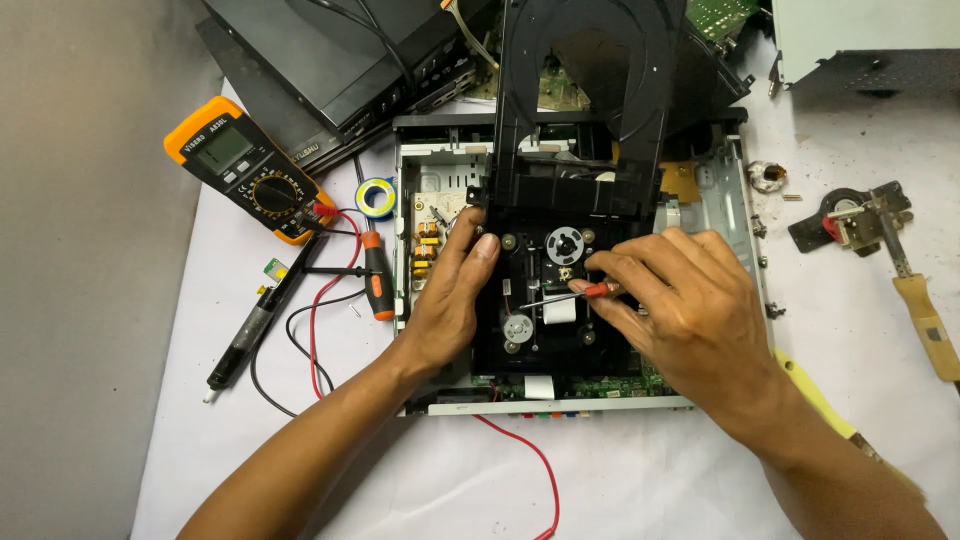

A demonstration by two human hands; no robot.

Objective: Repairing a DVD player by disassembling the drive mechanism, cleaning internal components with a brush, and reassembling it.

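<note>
Both hands were down inside an opened disc player chassis [425, 190] that lay on a white sheet [620, 480]. Her or his right hand [690, 310] pinched a small red-handled screwdriver [572, 294] between thumb and fingers, the thin shaft lying nearly flat with its tip over the black disc drive mechanism [545, 300] in the middle of the chassis. Opposite it, the left hand [450, 290] held no tool; its fingers were bent loosely and pressed against the left edge of that mechanism, steadying it.

Nearest the onlooker, at the front edge of the chassis, a strip of green circuit board [600, 385] showed, and a red wire [530, 460] ran out from under it across the sheet. On the mechanism itself sat a round spindle hub [565, 245], just beyond the screwdriver, and a small white gear [518, 328] lay nearer the front.

Left of the chassis lay an orange-handled screwdriver [377, 280], a black probe pen [250, 335] and a roll of tape [376, 197]. Farther out on that side rested an orange multimeter [250, 170] with red and black leads trailing from it.

Right of the chassis lay a small black bracket part [850, 215] beside a yellow-handled tool [925, 320].

Beyond the chassis, the black disc tray [590, 90] stood tipped upward, and a black device casing [320, 70] lay off to the far left.
</note>
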